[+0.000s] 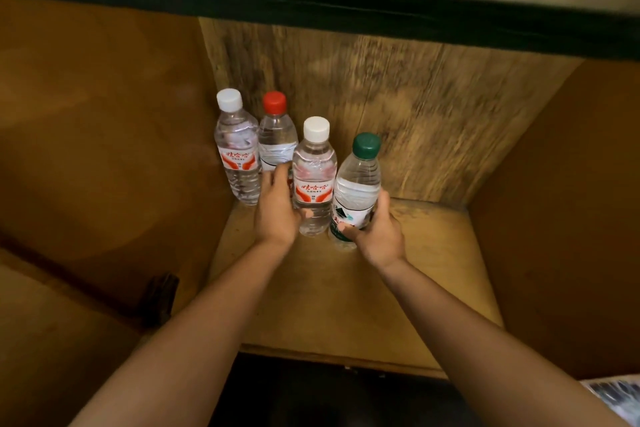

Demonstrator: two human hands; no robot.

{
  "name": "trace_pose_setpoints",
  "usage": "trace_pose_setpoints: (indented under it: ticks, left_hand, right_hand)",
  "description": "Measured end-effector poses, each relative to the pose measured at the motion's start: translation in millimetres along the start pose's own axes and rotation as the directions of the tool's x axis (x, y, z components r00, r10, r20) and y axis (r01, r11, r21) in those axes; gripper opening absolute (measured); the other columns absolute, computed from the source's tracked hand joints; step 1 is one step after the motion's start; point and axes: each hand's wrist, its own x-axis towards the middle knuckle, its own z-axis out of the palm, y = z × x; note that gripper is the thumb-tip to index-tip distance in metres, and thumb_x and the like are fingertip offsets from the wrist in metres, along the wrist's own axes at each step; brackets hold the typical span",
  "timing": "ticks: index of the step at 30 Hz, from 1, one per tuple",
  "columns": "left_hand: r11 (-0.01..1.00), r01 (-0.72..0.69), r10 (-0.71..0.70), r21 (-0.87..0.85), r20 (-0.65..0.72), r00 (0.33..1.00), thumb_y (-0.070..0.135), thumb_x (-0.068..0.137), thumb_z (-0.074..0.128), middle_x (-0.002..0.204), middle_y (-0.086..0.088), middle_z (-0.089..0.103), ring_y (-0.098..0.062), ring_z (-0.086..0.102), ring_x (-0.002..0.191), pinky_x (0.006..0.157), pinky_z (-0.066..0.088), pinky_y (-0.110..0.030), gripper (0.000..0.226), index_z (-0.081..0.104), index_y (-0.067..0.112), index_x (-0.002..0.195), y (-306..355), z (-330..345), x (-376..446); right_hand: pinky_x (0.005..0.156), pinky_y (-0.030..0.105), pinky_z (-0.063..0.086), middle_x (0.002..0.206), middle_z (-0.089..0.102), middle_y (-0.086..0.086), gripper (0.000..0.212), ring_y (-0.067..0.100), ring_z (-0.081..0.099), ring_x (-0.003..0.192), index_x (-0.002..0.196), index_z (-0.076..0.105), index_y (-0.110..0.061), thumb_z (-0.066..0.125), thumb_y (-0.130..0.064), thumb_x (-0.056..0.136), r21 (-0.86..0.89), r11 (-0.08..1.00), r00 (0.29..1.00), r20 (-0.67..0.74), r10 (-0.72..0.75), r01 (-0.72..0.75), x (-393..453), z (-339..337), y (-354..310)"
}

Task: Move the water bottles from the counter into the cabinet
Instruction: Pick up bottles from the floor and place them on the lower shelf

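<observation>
Inside the cabinet, left hand (277, 208) wrapped around the lower body of a white-capped bottle (314, 177), thumb in front near the base of the red-and-white label, fingers curled behind. Right hand (375, 232) gripping the green-capped bottle (356, 189) low on its label, thumb across the front, fingers round the far side. Both bottles upright or very slightly tilted, side by side and touching or nearly so, bases at or just above the cabinet shelf (346, 295); contact with the shelf impossible to tell. Both forearms reaching in from the bottom of the view.

Just behind the left hand, a red-capped bottle (277, 139) standing upright, partly hidden by the held white-capped one. Beside it to the left, a second white-capped bottle (237, 149) with the same red label, standing in the back left corner against the cabinet's side wall (104, 132). Behind all four, a rough wood-grain back panel (415, 114), blurred. Above, a dark edge strip (346, 10) across the cabinet opening. Bottom right, a corner of something pale and patterned (616, 395), too blurred to name.
</observation>
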Motion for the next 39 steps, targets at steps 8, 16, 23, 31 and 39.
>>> trace_pose_setpoints:
  ticks: [8, 16, 23, 31, 39]
  left_hand:
    - [0.571, 0.611, -0.625, -0.548, 0.192, 0.756, -0.001, 0.079, 0.064, 0.135, -0.008, 0.048, -0.027, 0.047, 0.121, 0.096, 0.045, -0.045, 0.067, 0.040, 0.025, 0.136, 3.6, 16.4, -16.6]
    - [-0.050, 0.642, -0.621, -0.765, 0.527, 0.579, 0.007, 0.093, 0.047, 0.112, -0.016, 0.060, -0.028, 0.055, 0.104, 0.087, 0.045, -0.037, 0.035, 0.047, 0.004, 0.128, 30.1, 33.8, -9.0]
    - [-0.023, 0.617, -0.631, -0.786, 0.490, 0.601, 0.017, 0.093, 0.049, 0.129, -0.016, 0.055, -0.031, 0.053, 0.119, 0.099, 0.044, -0.042, 0.037, 0.045, 0.006, 0.129, 38.6, 45.3, 1.2]
    - [0.271, 0.523, -0.663, -0.808, 0.237, 0.710, 0.023, 0.092, 0.051, 0.131, -0.016, 0.053, -0.033, 0.052, 0.119, 0.102, 0.040, -0.050, 0.044, 0.041, 0.009, 0.133, 35.5, 52.8, 0.7]
    - [0.038, 0.622, -0.652, -0.782, 0.452, 0.609, 0.029, 0.088, 0.057, 0.126, -0.013, 0.057, -0.030, 0.056, 0.113, 0.086, 0.049, -0.038, 0.048, 0.042, 0.007, 0.128, 27.9, 34.2, 18.9]
  right_hand:
    - [0.084, 0.030, 0.042, 0.125, 0.060, 0.004, 0.080, 0.029, 0.057, 0.112, 0.136, 0.029, -0.030, 0.076, -0.026, 0.071, 0.028, 0.999, 1.000, -0.007, 0.021, -0.021, 4.2, 3.3, -5.5]
    - [0.079, 0.029, 0.043, 0.118, 0.064, 0.006, 0.078, 0.031, 0.060, 0.106, 0.136, 0.030, -0.031, 0.076, -0.025, 0.073, 0.050, 0.999, 1.000, -0.011, 0.017, -0.017, 8.1, 4.3, -6.6]
    - [0.083, 0.032, 0.046, 0.119, 0.064, 0.009, 0.079, 0.032, 0.060, 0.107, 0.138, 0.028, -0.028, 0.075, -0.025, 0.075, 0.033, 0.999, 1.000, -0.008, 0.019, -0.019, 17.6, 5.2, -9.1]
    - [0.076, 0.025, 0.040, 0.119, 0.065, 0.005, 0.080, 0.029, 0.060, 0.107, 0.138, 0.028, -0.029, 0.075, -0.025, 0.074, 0.041, 0.999, 0.999, -0.033, 0.007, -0.006, 16.9, 6.9, -4.7]
    - [0.083, 0.031, 0.043, 0.123, 0.061, 0.008, 0.077, 0.031, 0.058, 0.110, 0.139, 0.028, -0.025, 0.072, -0.019, 0.077, 0.079, 0.997, 0.997, -0.074, 0.030, -0.024, 15.3, 9.3, -4.0]
